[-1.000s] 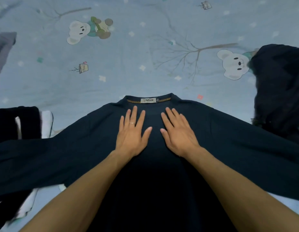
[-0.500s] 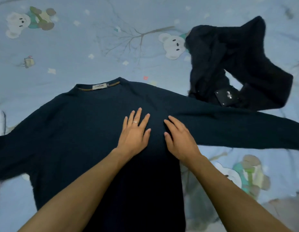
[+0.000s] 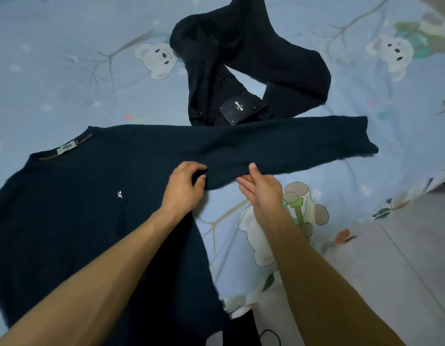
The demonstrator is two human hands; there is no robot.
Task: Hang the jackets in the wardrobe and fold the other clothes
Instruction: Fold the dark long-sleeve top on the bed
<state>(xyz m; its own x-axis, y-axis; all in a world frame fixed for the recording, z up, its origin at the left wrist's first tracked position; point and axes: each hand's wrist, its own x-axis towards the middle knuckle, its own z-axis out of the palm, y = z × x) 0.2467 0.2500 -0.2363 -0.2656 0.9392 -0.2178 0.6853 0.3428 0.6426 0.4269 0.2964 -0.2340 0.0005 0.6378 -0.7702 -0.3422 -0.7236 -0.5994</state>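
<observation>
While left hand (image 3: 184, 187) fingers curl gripping the sweater (image 3: 91, 196), right hand (image 3: 262, 188) pinches its sleeve (image 3: 291, 146).

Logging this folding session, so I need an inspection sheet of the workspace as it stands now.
Surface: blue bedsheet printed with bears and branches.
Job's things: dark sweater spread flat, label up, one sleeve stretched sideways; black trousers crumpled beyond it.
Clutter: dark item at the bottom edge, unclear.
Grips: left hand pinches the sleeve near the armpit; right hand holds its lower edge.
Cables: a thin dark loop by that item, unclear.
Surroundings: pale floor beside the bed.
</observation>
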